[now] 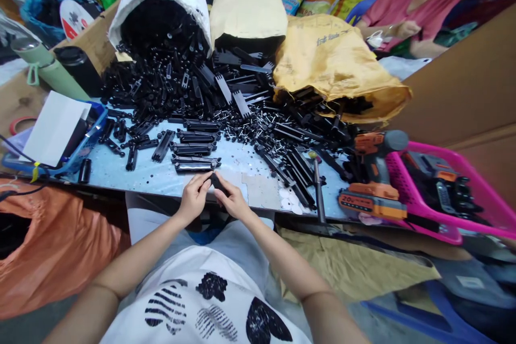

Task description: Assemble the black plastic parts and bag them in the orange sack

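head view: left hand (194, 197), right hand (233, 200) pinch small black plastic piece (217, 181) together; keep grip firm, close above pale blue table (236, 164).

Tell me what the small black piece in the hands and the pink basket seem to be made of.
The small black piece, pinched between left hand and right hand, looks like moulded plastic: uniform black, slightly shiny. The pink basket seems plastic too: bright even colour, lattice wall, glossy rim.
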`<state>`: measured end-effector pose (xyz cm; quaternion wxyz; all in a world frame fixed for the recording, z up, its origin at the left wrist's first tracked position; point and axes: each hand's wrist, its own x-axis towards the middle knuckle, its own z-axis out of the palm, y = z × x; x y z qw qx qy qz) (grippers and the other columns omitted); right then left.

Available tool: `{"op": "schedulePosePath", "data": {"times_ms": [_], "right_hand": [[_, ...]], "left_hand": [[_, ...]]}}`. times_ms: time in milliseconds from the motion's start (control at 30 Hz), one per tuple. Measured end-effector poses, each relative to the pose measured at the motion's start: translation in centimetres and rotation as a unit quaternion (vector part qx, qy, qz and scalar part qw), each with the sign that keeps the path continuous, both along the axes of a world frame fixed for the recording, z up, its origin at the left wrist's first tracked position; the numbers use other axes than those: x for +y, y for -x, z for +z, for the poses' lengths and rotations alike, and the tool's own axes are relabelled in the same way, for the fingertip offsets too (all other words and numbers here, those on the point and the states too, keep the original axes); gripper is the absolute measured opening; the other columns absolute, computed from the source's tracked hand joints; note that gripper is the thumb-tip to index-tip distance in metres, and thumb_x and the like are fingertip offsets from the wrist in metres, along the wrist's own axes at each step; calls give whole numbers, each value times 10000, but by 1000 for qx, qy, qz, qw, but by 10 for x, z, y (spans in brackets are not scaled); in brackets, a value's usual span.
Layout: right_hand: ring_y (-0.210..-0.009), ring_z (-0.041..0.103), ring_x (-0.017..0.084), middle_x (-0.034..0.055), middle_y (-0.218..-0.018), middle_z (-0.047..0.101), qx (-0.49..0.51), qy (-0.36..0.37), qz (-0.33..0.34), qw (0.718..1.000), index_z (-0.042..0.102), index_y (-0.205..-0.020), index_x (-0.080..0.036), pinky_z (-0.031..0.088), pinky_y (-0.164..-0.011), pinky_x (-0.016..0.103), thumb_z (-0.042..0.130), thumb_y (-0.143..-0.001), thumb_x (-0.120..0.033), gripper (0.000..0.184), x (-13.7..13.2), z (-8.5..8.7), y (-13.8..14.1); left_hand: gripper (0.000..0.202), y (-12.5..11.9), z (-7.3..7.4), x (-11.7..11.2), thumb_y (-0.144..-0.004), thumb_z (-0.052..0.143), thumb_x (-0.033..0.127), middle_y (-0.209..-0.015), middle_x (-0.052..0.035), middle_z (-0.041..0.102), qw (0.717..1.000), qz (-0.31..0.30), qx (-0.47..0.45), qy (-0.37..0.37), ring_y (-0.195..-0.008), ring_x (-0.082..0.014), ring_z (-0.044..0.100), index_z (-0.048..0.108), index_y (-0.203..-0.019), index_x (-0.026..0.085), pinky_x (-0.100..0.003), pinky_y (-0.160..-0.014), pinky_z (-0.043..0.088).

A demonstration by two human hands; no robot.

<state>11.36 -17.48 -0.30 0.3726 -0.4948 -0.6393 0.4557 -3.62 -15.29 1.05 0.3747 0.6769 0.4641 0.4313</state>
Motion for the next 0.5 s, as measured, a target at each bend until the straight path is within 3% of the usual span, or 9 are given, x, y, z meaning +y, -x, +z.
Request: {"op": "schedulePosePath", "data": {"times_ms": [100, 133, 200, 267, 300, 333, 400, 500], "right_hand": [[-760, 600, 133, 61, -1124, 628, -154, -50, 64, 985, 436, -1371, -233, 494, -739, 275, 398, -920, -466, 509, 21, 12, -29], [-819, 603, 146, 58, -1096, 642, -216, -74, 48, 972, 488, -1332, -232, 478, -771, 274, 396, -924, -458, 476, 33, 16, -45], [-860, 593, 154, 63, -1035, 659, -341, -105, -44, 933, 555, -1267, -226, 450, -772, 261, 390, -931, -434, 428, 62, 26, -88], [-946, 555, 160, 91, -1098, 632, -465, -102, -166, 864, 555, -1256, -206, 416, -779, 258, 344, -951, -380, 409, 94, 34, -139], [-990, 526, 168, 102, -1142, 610, -534, -80, -233, 809, 530, -1275, -215, 398, -773, 268, 334, -953, -363, 405, 109, 38, -165], [-1026, 498, 198, 152, -1169, 584, -556, -60, -264, 786, 508, -1290, -171, 381, -760, 298, 349, -946, -322, 408, 122, 41, -190], [-1019, 483, 226, 254, -1141, 561, -583, -20, -295, 757, 527, -1235, -49, 352, -734, 333, 367, -918, -209, 389, 139, 44, -233], [-926, 512, 207, 281, -1008, 590, -604, 30, -294, 741, 596, -1064, 11, 322, -736, 357, 355, -889, -115, 324, 148, 42, -275]], "left_hand": [[404, -2, -16, -15, -946, 352, 344, -934, -72, 617, 993, 76, 11, 91, -600, -113, 585, 490, -1285, 172, -274, -594, 529], [406, -1, -18, -19, -940, 361, 316, -980, -88, 612, 991, 90, 44, 86, -685, -140, 613, 467, -1305, 177, -298, -641, 539], [408, 1, -14, -21, -896, 425, 229, -1151, -121, 567, 986, 78, 149, 16, -996, -226, 589, 477, -1300, 203, -392, -834, 510], [441, 3, -4, -15, -835, 476, 139, -1292, -115, 495, 962, -9, 262, -84, -1238, -292, 421, 515, -1264, 236, -505, -1001, 375], [451, 3, 2, -9, -819, 474, 104, -1309, -107, 489, 941, -69, 306, -125, -1287, -304, 358, 530, -1244, 244, -551, -1039, 301], [457, 2, 7, -3, -813, 459, 75, -1289, -104, 510, 918, -129, 343, -155, -1295, -303, 345, 539, -1230, 246, -580, -1054, 249], [475, -3, 15, 8, -816, 408, 26, -1166, -105, 584, 874, -213, 397, -181, -1205, -271, 440, 537, -1226, 231, -572, -1047, 241], [467, -8, 21, 20, -832, 368, 9, -964, -95, 622, 843, -234, 450, -179, -966, -222, 547, 530, -1230, 192, -447, -937, 368]]}}
